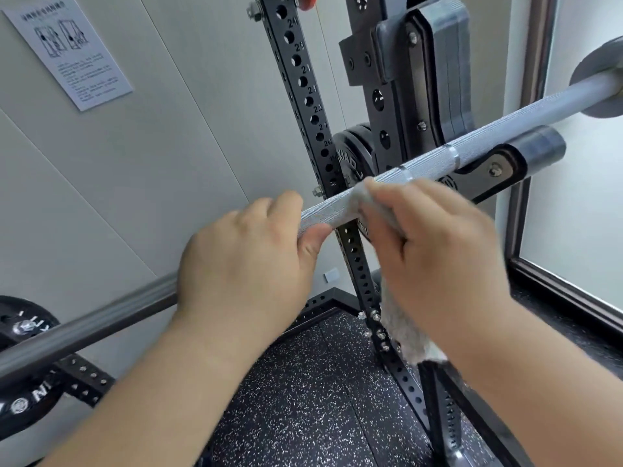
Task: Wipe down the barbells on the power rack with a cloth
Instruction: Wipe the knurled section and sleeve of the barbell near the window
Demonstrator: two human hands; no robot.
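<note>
A silver knurled barbell (488, 129) runs from lower left to upper right across a black hook of the power rack (505, 163). My left hand (246, 261) grips the bar from above, thumb underneath. Just to its right, my right hand (435, 244) holds a grey cloth (408, 335) wrapped over the bar; the cloth's loose end hangs below my wrist. The stretch of bar under both hands is hidden.
A black perforated upright (303, 82) stands behind the bar, with black weight plates (354, 156) stored on it. More plates (20, 335) sit at the lower left. A grey wall with a posted sheet (67, 48) is to the left, speckled rubber floor (303, 382) below, a window (573, 230) at right.
</note>
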